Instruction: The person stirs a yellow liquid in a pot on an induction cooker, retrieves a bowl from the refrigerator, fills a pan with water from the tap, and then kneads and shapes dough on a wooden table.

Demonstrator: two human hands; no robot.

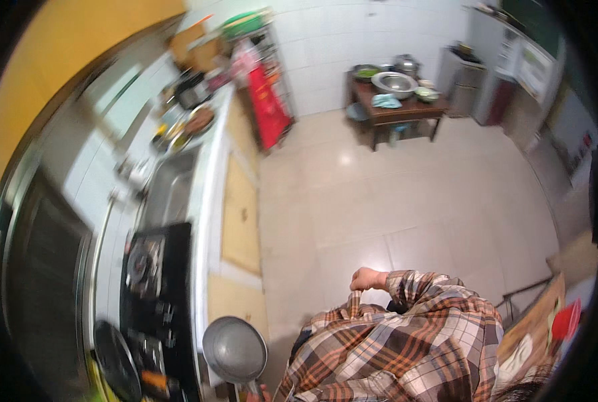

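Observation:
At the lower edge, my left hand (260,395) is mostly cut off, with only some fingers showing at the handle of a grey metal saucepan (235,349). The pan hangs beside the counter front, its bare inside facing up toward me. In front of my body, my right hand (368,279) pinches a fold of the plaid shirt (379,346) I am wearing. Left of the pan, a black gas stove (178,281) is set in the counter. A dark frying pan (115,359) rests tilted at its near end.
A steel sink (171,188) lies beyond the stove, with dishes past it. A low wooden table (404,116) at the far wall bears bowls, a pot and a cloth. A red bag (269,105) hangs by a rack. A wooden board (535,326) is at right.

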